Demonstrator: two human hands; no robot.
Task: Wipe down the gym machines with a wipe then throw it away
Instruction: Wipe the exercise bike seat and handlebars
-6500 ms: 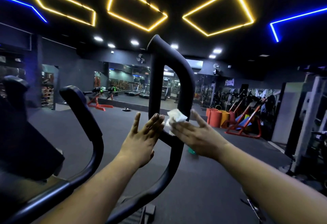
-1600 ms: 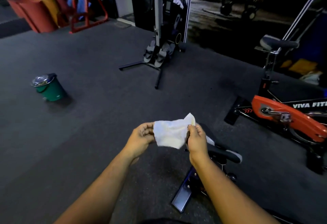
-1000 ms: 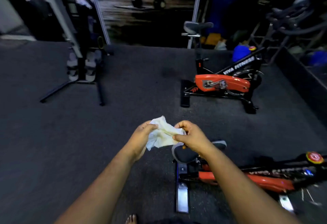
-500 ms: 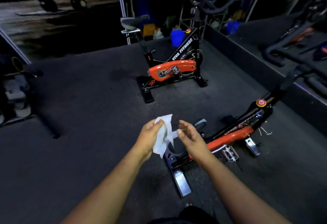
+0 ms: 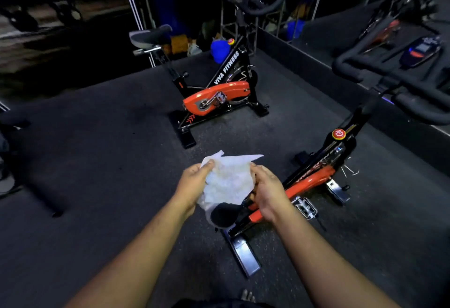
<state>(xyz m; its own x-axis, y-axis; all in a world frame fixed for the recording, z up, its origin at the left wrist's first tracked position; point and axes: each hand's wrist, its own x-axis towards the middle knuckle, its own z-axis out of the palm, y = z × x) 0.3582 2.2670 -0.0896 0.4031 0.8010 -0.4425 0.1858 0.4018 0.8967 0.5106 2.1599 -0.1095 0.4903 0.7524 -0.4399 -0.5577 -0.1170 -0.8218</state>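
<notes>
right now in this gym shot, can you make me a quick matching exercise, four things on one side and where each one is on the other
Things:
1. wipe
2. far bike
3. near bike
4. blue bucket

Places:
A. behind the far bike
B. right under the hands
C. spread between both hands
D. farther out on the floor, seat to the left

Pairs: 1-C, 2-D, 3-B, 4-A

Dim indoor scene, dark overall. The grey rubber gym floor is lit softly from above, brightest just left of the near orange-and-black spin bike. The white crumpled wipe above that bike's saddle is the brightest thing, slightly washed out. Beyond the bike the background falls to near black and is smeared with blur. Wide-angle bending shows at the frame edges; the handlebars right of the bike are soft.
</notes>
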